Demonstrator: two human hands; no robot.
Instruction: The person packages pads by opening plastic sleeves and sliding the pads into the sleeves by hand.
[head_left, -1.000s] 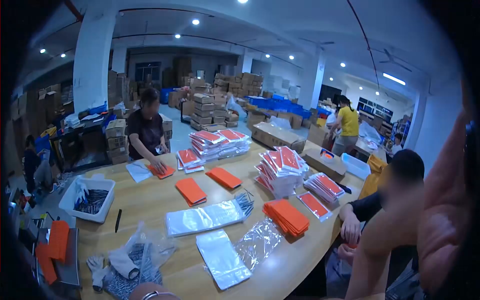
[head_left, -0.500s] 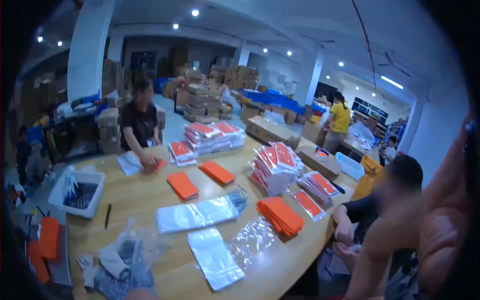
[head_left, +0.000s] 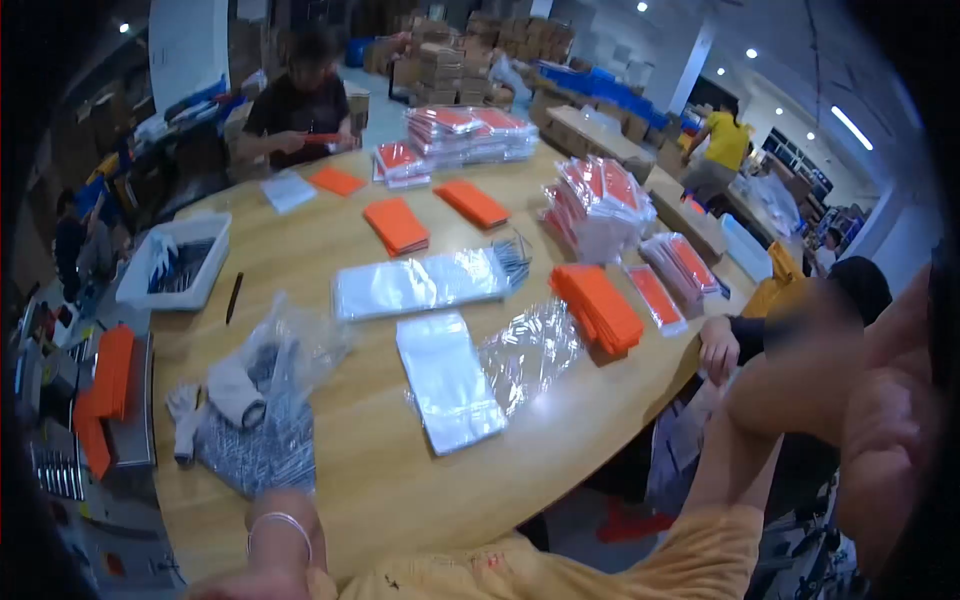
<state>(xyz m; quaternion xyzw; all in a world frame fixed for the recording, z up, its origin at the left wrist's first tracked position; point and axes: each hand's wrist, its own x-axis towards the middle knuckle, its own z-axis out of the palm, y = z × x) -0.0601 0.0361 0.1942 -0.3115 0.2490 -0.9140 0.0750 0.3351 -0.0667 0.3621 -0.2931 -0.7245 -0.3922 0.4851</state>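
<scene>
Currently looking down from the head view over a wooden table [head_left: 375, 500]. At the near edge, can see the left hand [head_left: 285, 503], foreshortened and blurred, with a pale bracelet [head_left: 283, 518] round the wrist. Can't tell how far open in the fingers, nor whether gripping anything. Just beyond, lying on the table, a plastic bag [head_left: 285, 335] with grey patterned material [head_left: 262, 440] at its lower part; can't tell whether touching the left hand. Beside and partly over this material, two white gloves [head_left: 238, 393] [head_left: 186, 422].

At the right side, raised very near the camera, the right hand [head_left: 888, 430], well apart from the tabletop goods. Can't make out how far open in the fingers or whether holding anything.

Across the middle, lying flat, two stacks of clear sleeves [head_left: 420, 285] [head_left: 450, 380], with thin grey ties [head_left: 513, 258] at the right end of the farther one. Next to the nearer one, crumpled clear wrap [head_left: 530, 355], and beyond that an orange card stack [head_left: 597, 308]. Farther back, two smaller orange stacks [head_left: 396, 225] [head_left: 473, 203] and tall piles of bagged orange cards [head_left: 600, 205] [head_left: 470, 135].

Towards the left, a white basket [head_left: 165, 300] with dark strips inside, and a black pen [head_left: 234, 298] apart from it. Across the table, a person in a dark top [head_left: 300, 100], holding something orange. At the right edge, a seated person's hand [head_left: 718, 350].
</scene>
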